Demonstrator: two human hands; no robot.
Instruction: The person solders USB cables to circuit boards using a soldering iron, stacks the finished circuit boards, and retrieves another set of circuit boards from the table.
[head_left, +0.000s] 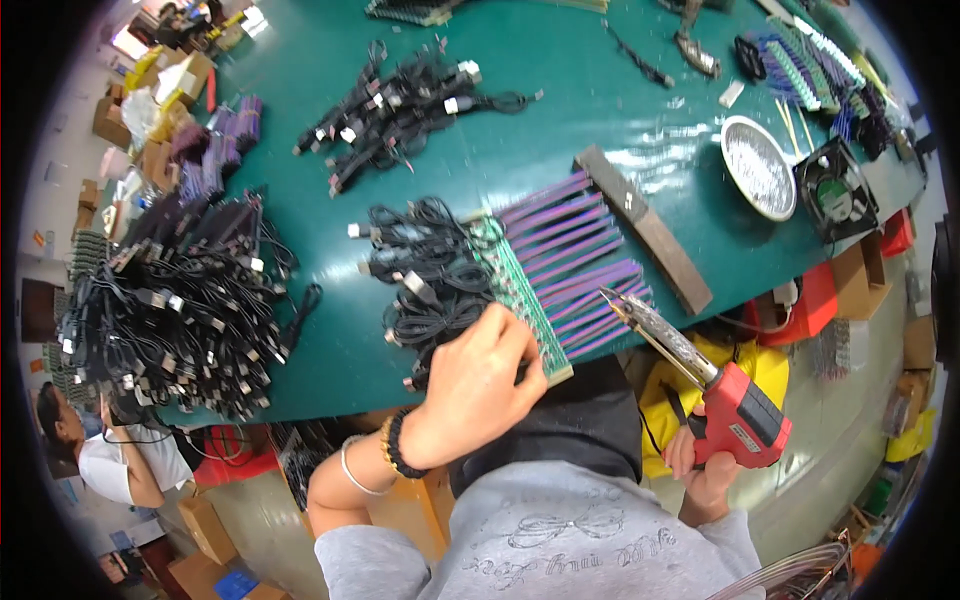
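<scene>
Green surface (560,90) — a long worktop carrying, from the person's left:
- large heap of black cables with plugs (185,310), at the left edge
- smaller black cable bundle (400,110), toward the far side
- black cable cluster (425,285), just beside the green circuit-board strip (515,300)
- row of purple wire leads (580,260), running from the strip to a dark wooden bar (645,230)
- round metal dish (758,165) and a black square fan (835,190) — near the right end
- blue-and-green component rows (810,70), far right corner
</scene>
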